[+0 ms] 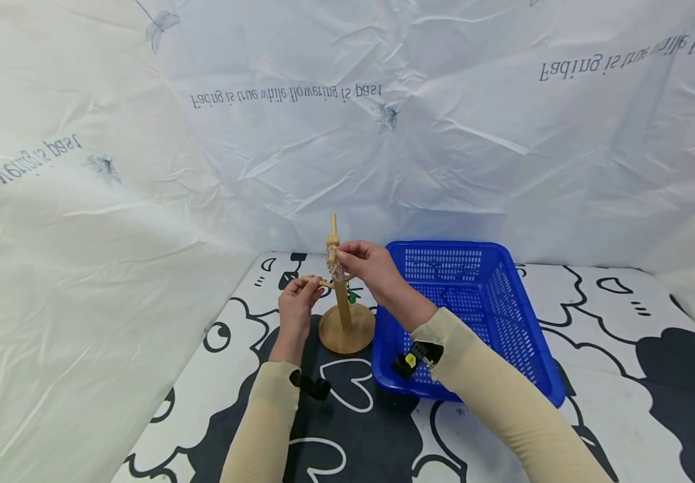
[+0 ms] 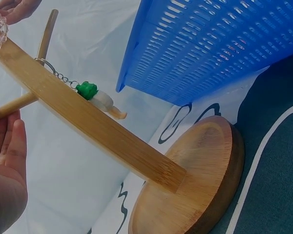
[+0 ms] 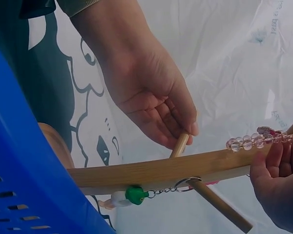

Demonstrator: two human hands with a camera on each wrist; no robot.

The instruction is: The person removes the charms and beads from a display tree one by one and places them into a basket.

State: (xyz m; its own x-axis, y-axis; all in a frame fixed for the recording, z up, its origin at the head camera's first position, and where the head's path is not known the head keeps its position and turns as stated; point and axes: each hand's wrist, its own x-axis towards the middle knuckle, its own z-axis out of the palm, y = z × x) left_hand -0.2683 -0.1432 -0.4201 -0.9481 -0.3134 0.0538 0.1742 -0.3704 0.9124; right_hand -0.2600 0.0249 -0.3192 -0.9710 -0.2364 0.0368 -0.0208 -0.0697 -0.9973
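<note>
A wooden stand with a round base and several side pegs stands upright on the table. My left hand pinches one of its side pegs, the fingers curled round the peg's outer end. Higher up, my right hand holds a bracelet of clear pinkish beads between thumb and fingers, against the upper post. A keychain with a green and white figure hangs by its ring from the opposite peg. The right fingertips partly hide the bracelet's far side.
Just right of the stand sits a blue perforated plastic basket, under my right forearm. The tablecloth has black-and-white cartoon drawings. White printed sheeting hangs behind and at the left.
</note>
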